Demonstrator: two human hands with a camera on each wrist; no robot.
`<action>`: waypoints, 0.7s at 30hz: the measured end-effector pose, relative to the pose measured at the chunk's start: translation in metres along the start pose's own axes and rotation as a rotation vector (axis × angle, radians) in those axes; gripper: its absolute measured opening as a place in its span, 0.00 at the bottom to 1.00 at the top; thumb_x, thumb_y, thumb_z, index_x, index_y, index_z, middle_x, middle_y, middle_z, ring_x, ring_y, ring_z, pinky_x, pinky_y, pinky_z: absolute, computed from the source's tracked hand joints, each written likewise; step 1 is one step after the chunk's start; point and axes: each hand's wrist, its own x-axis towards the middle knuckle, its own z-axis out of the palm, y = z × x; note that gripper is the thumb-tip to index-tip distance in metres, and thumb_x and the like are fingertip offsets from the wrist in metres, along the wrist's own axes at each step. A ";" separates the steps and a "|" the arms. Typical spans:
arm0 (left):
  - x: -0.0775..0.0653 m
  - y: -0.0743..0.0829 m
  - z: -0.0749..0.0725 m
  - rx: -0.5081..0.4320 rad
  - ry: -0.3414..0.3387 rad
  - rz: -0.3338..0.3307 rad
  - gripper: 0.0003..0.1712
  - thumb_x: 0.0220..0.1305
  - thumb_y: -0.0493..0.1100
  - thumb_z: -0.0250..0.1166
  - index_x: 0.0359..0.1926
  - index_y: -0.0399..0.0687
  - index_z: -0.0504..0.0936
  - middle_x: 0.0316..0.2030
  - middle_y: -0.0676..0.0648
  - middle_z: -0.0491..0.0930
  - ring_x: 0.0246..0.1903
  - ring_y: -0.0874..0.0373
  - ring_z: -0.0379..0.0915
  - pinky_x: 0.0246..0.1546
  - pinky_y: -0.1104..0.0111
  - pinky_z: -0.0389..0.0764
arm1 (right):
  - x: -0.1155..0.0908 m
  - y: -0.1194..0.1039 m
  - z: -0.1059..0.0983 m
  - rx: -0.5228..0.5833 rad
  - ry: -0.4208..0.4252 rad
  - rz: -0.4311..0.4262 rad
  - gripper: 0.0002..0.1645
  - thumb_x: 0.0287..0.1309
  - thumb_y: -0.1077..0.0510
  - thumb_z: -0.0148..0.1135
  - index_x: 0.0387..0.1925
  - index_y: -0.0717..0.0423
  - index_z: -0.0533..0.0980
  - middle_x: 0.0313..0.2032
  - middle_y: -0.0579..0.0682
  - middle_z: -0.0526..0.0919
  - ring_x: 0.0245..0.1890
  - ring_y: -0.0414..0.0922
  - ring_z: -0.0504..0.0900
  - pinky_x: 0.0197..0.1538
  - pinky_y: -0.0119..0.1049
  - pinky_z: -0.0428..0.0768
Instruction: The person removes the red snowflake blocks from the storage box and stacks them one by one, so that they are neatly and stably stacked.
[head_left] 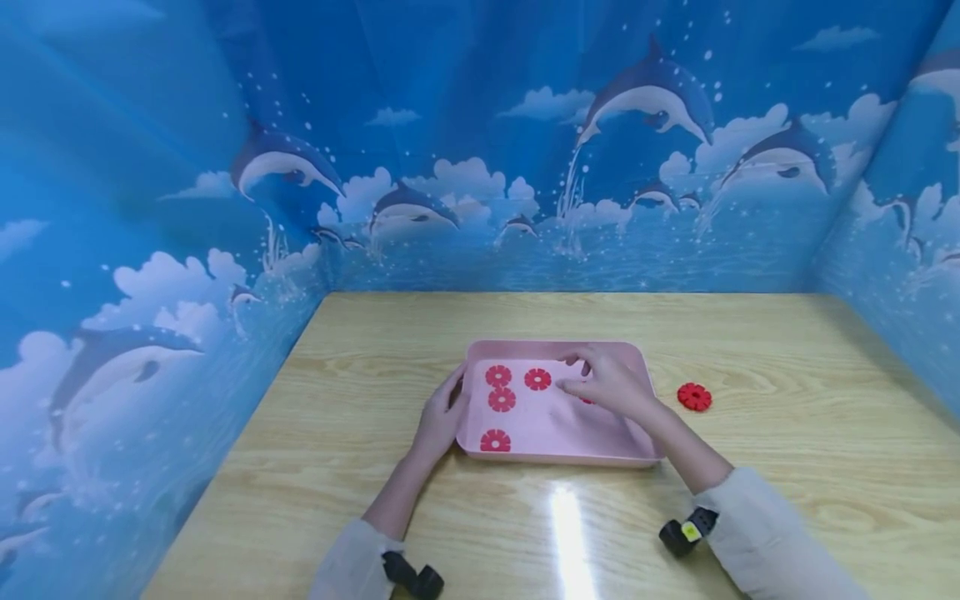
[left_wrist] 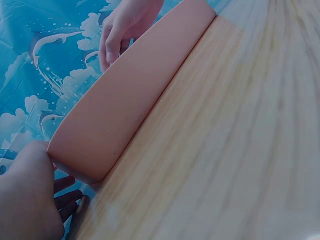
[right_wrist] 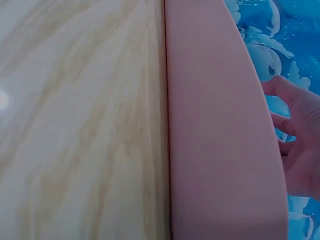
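A shallow pink tray (head_left: 555,459) lies on the table with several red, notched snowflake discs (head_left: 537,379) inside. My left hand (head_left: 438,423) holds the tray's left side, its thumb at the rim and fingers along the outer wall. Over the right half of the tray hovers my right hand (head_left: 606,385), fingers spread and loosely bent, nothing showing between them. Its thumb tip is close to the disc in the upper middle. Another disc (head_left: 587,401) is mostly hidden beneath that hand. In the right wrist view the tray's near wall (right_wrist: 220,125) covers the fingertips.
To the right of the tray, another red snowflake disc (head_left: 694,397) lies on the wooden table (head_left: 360,350). A blue curtain (head_left: 465,125) printed with dolphins and clouds stands behind and along both sides. Each wrist bears a small black camera (head_left: 678,537).
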 end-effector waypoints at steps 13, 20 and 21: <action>0.001 0.001 0.001 0.008 0.005 0.013 0.25 0.68 0.39 0.51 0.65 0.43 0.63 0.61 0.41 0.65 0.62 0.48 0.57 0.61 0.58 0.59 | 0.027 0.003 0.033 -0.043 -0.032 0.113 0.23 0.46 0.59 0.68 0.46 0.62 0.76 0.43 0.55 0.75 0.39 0.49 0.74 0.41 0.41 0.77; 0.000 0.000 0.000 0.015 0.010 0.000 0.25 0.68 0.39 0.52 0.65 0.44 0.64 0.61 0.41 0.65 0.61 0.48 0.58 0.61 0.58 0.59 | 0.031 0.010 0.041 -0.131 -0.034 0.140 0.24 0.45 0.56 0.69 0.46 0.61 0.76 0.46 0.57 0.73 0.38 0.49 0.73 0.41 0.43 0.76; 0.000 0.001 0.000 0.014 0.013 -0.005 0.25 0.68 0.39 0.52 0.65 0.44 0.64 0.61 0.41 0.65 0.61 0.48 0.58 0.61 0.59 0.59 | 0.032 0.011 0.042 -0.138 -0.032 0.133 0.24 0.45 0.56 0.69 0.46 0.61 0.76 0.47 0.57 0.73 0.40 0.50 0.73 0.43 0.44 0.76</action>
